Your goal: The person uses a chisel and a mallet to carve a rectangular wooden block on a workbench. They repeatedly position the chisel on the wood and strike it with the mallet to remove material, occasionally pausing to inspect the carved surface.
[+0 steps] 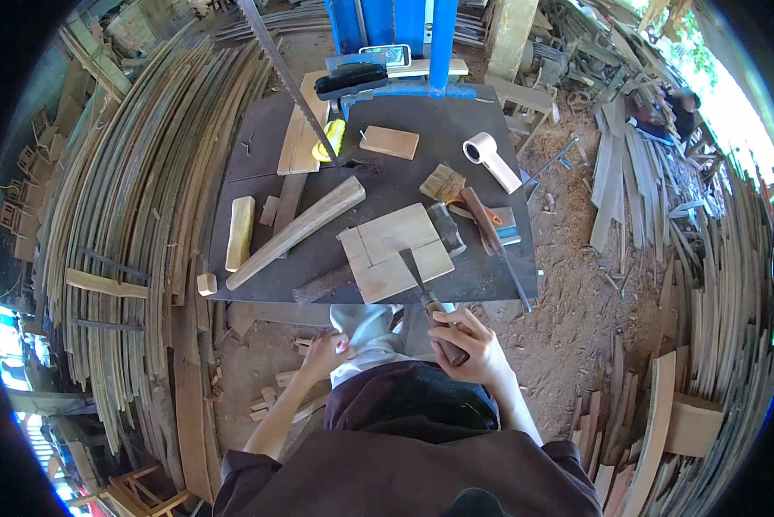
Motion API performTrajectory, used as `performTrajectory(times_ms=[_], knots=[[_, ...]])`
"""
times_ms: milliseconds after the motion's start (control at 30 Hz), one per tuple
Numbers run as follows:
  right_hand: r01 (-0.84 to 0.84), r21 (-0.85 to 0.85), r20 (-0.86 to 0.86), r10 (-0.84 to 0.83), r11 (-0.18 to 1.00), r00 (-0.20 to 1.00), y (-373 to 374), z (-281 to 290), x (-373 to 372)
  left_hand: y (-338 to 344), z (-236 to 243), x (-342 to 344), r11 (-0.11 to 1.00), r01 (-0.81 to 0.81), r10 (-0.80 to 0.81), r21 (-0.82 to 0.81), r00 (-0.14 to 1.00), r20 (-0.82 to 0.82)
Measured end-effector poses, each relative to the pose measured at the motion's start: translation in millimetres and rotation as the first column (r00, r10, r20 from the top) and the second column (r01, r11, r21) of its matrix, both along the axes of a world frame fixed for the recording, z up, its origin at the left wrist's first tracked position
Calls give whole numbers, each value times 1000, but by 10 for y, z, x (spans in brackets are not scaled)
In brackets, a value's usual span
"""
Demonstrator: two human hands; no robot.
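Note:
My right hand (pixel 471 346) is closed around the wooden handle of a chisel (pixel 415 269). Its blade points away from me, with the tip over a pale wooden board (pixel 391 237) marked with dark lines. The board lies near the table's front edge. A dark metal block like a hammer head (pixel 447 231) shows beside its right edge, and a dark rod (pixel 322 283) sticks out at its left. Low by my lap is my left hand (pixel 323 355), off the table; its fingers are mostly hidden, so what it holds, if anything, is unclear.
On the dark table (pixel 318 200) lie a long wooden bar (pixel 301 233), a brush (pixel 443 183), a tape roll (pixel 480 149) and a handsaw (pixel 483 220). A toothed saw blade (pixel 288 76) rises at the back left. Stacked wood strips (pixel 137 172) line the left.

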State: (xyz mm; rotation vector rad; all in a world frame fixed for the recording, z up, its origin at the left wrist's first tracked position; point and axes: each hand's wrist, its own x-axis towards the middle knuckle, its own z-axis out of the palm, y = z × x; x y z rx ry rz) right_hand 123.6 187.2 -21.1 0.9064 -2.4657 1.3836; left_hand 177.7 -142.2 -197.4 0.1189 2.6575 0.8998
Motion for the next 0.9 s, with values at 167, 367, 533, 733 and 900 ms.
performTrajectory(times_ms=[167,367,533,733,900], knots=[[6,8,21,-6,1000,1000,13,19,3,558,-471,-434,987,-70,118,142,924,-363],[-1,-8,-27,1,1000,1000,4,26,-2,1274,-1110,-818,983,72,-17,171,953,-304],[7,-29,-32,-8,1000,999,25,-53,-8,1534,-836,-893,997,72,-77,-30,815,-574],[9,-10,15,-9,1000,1000,33,3,7,1534,-727,-943,998,66,-50,20,895,-444],[7,-35,-7,-7,999,1000,40,-24,-4,1506,-563,-999,959,72,-36,273,990,-134]])
